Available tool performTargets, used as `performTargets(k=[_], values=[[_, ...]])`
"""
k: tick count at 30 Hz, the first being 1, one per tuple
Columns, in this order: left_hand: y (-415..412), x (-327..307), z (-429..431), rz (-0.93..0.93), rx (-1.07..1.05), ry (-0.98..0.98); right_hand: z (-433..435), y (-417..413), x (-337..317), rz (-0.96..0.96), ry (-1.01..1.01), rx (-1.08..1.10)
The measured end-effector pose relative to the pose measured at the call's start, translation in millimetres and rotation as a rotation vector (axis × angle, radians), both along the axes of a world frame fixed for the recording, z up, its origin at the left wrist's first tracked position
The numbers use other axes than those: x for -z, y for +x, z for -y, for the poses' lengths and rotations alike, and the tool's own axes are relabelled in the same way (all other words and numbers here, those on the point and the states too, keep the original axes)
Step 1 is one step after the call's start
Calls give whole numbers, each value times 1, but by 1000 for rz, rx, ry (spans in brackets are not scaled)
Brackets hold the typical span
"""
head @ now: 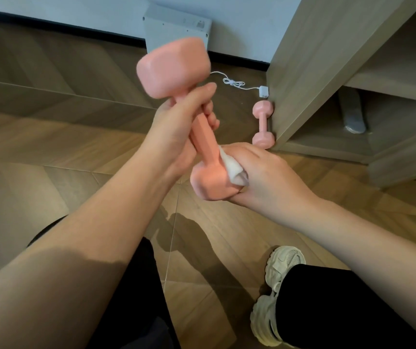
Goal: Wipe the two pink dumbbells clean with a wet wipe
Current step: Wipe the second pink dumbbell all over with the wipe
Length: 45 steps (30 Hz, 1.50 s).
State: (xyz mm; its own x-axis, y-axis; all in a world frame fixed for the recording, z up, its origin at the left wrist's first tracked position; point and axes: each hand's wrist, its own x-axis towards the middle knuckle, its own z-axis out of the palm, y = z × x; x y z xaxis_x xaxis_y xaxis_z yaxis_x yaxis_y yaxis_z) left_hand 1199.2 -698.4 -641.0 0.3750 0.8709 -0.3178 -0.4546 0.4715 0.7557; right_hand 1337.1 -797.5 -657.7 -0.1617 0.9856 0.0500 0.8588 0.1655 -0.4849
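In mid-air above the floor (51, 122), held dumbbell (203, 137): left hand (176, 132) wraps its handle, right hand (259, 170) presses wet wipe (231, 166) on lower head. Looks rigid, hefty, maybe slick when wet; grip the handle. Second dumbbell (263, 124) lies beside cabinet (327, 59).

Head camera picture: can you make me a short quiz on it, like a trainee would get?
1. True or false: the left hand grips the raised dumbbell by its handle.
2. The wet wipe is held by: A the left hand; B the right hand; C nobody.
3. Where is the second dumbbell?
Key: 1 true; 2 B; 3 on the floor, beside the cabinet.
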Motion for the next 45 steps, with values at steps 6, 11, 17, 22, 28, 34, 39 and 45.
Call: performTargets(k=[6,11,17,22,28,34,39,45], values=[[-8,-1,-8,143,342,140,1,-1,-10,-229,47,-104],[-2,-4,-2,51,199,92,4,-3,-8,-97,150,-77],[2,-3,5,-42,4,69,-3,-2,-10,230,44,-115],[7,-3,12,-128,-62,72,-7,-3,-7,333,108,-153],[5,-7,6,-119,-155,28,-1,-6,-2,208,193,-113],[9,-4,6,-122,-239,18,-1,-9,-3,292,91,-104],[9,-2,4,-159,-237,-1,2,-14,-4,236,279,-121],[10,4,2,-176,-203,-29,0,-11,-2,397,127,-75]])
